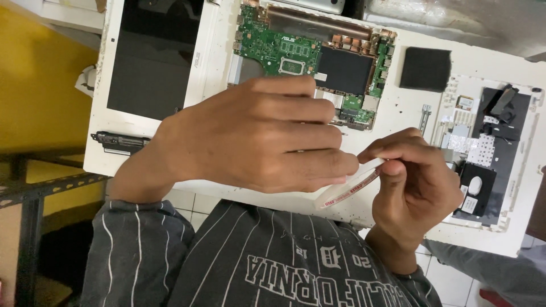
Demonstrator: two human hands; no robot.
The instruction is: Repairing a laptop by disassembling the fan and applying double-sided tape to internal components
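Observation:
My left hand [256, 136] is curled in front of me, its fingertips closed on one end of a small white tube [348, 192] with red markings. My right hand [418, 182] pinches the tube's other end between thumb and fingers. Both hands hover over the near edge of a dismantled white laptop [392, 113] lying open. Its green circuit board [273, 45] with copper heat pipe shows just beyond my left hand. Part of the tube is hidden inside my fingers.
The laptop's dark screen [153, 57] lies at the left, with a black elongated part [119, 142] by its corner. A black foam square [425, 68] and a white cover panel [500, 227] holding a small drive [475, 190] lie at the right. A metal rack [34, 190] and yellow wall stand left.

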